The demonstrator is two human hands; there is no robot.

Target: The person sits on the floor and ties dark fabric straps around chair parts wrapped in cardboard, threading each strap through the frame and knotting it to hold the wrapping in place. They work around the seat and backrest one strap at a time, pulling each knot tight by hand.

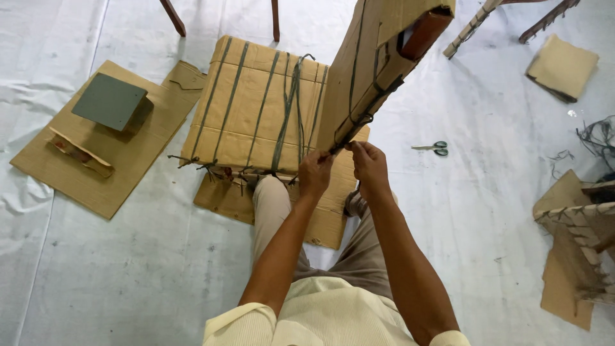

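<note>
Two hands: both meet at the lower corner of the wrapped panel (pixel 375 61), at about 12 o'clock from the person's chest.
Left hand (pixel 315 174): closed, fingers pinched on the dark cord (pixel 359 122) where it leaves the panel's bottom edge.
Right hand (pixel 369 163): closed too, gripping the same cord just beside the left, thumbs nearly touching.
Panel: cardboard-wrapped, standing tilted, its top leaning toward 1 o'clock; a brown wooden part shows through a gap at the top.
Cord: runs up the panel's edge and crosses in a knot-like bunch just above the hands.
Seat (pixel 256 106): at 11 o'clock, flat, cardboard-wrapped and bound with several parallel cords whose loose ends hang at its near edge.
Step in hand: by my judgement, tying or tightening the cord at the panel's corner; whether a knot is formed I cannot tell.
Next move calls for: likely keeping tension with one hand while the other works the cord end, with the panel held steady.
Scissors (pixel 432 148): on the white sheet at 2 o'clock, well apart from the hands.
Grey block (pixel 109 101): at 10 o'clock, on a flat cardboard sheet.
Woven frame (pixel 580 243): at 3 o'clock, by the edge.
</note>
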